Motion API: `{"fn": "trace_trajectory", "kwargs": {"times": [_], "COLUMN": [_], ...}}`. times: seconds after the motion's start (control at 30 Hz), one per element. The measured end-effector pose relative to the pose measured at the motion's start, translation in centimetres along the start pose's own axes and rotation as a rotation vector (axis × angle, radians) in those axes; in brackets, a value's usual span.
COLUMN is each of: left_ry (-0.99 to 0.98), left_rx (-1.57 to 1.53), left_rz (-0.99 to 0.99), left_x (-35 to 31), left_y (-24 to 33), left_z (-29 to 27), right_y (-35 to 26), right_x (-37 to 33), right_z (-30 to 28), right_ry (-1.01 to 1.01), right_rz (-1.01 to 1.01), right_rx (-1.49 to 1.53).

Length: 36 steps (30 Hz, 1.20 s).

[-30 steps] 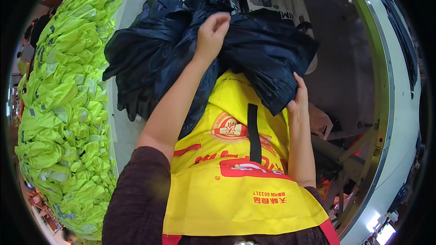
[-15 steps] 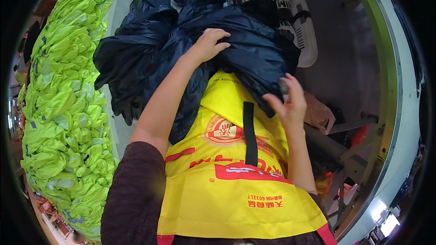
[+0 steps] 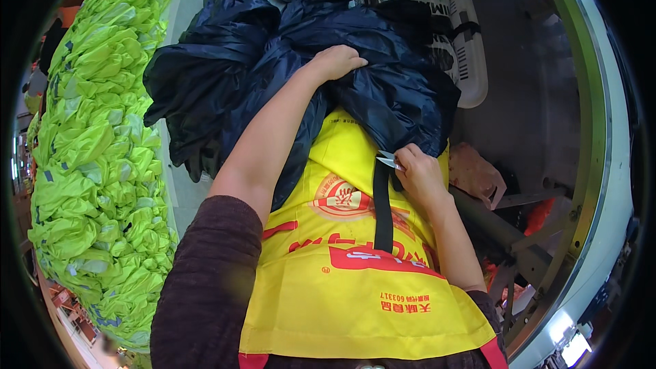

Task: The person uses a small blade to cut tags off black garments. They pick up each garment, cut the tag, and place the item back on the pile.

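Observation:
A heap of dark navy garments (image 3: 260, 61) lies on the white table in front of me and hangs over my yellow apron (image 3: 355, 287). My left hand (image 3: 338, 61) rests on top of the heap, its fingers closed into the navy cloth. My right hand (image 3: 420, 176) is lower, at the garment's hanging edge. It pinches a small silvery metal tool (image 3: 389, 159), which looks like thread snips. The tool's tip is next to a black strap (image 3: 383, 208) that runs down the apron.
A long pile of neon yellow-green garments (image 3: 89, 150) fills the left side. A white slotted plastic basket (image 3: 473, 61) stands behind the navy heap. A strip of white table edge (image 3: 179, 195) shows between the piles. Grey metal frame bars (image 3: 506, 232) and a dark floor are on the right.
My left hand has come down toward me on the navy cloth and closed into it. My right hand opened briefly, then closed on the small metal tool at the garment's edge.

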<state>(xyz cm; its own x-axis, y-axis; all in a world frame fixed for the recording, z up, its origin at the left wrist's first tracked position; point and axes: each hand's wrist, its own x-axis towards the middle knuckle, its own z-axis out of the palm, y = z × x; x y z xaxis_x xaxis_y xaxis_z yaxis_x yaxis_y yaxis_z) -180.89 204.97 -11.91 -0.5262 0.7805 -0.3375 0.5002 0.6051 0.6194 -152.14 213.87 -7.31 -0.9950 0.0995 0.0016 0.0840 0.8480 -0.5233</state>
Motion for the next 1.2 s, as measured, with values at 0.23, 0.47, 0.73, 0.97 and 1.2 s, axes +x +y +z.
{"fn": "trace_trajectory", "kwargs": {"times": [0.23, 0.47, 0.73, 0.97, 1.2], "left_ry": [0.980, 0.551, 0.642, 0.631, 0.518], "left_rx": [-0.380, -0.681, -1.401, -1.512, -1.668], "left_rz": [0.211, -0.310, -0.403, -0.273, -0.148], "left_x": [-5.0, -10.6, -10.2, -12.6, -13.7], "left_y": [1.9, 2.0, 3.7, 1.8, 1.3], "left_z": [0.0, 6.5, 7.5, 8.5, 8.1], "right_y": [0.6, -1.4, 0.9, 3.5, 3.9], "right_x": [0.7, 7.5, 15.0, 15.7, 15.2], "right_z": [-0.1, -2.2, 1.9, 2.7, 4.1], "right_ry": [-0.152, 0.241, 0.008, 0.170, 0.224], "right_rz": [0.068, 0.085, 0.325, 0.445, 0.410], "right_rx": [0.142, 0.186, 0.305, 0.654, 0.524]}}
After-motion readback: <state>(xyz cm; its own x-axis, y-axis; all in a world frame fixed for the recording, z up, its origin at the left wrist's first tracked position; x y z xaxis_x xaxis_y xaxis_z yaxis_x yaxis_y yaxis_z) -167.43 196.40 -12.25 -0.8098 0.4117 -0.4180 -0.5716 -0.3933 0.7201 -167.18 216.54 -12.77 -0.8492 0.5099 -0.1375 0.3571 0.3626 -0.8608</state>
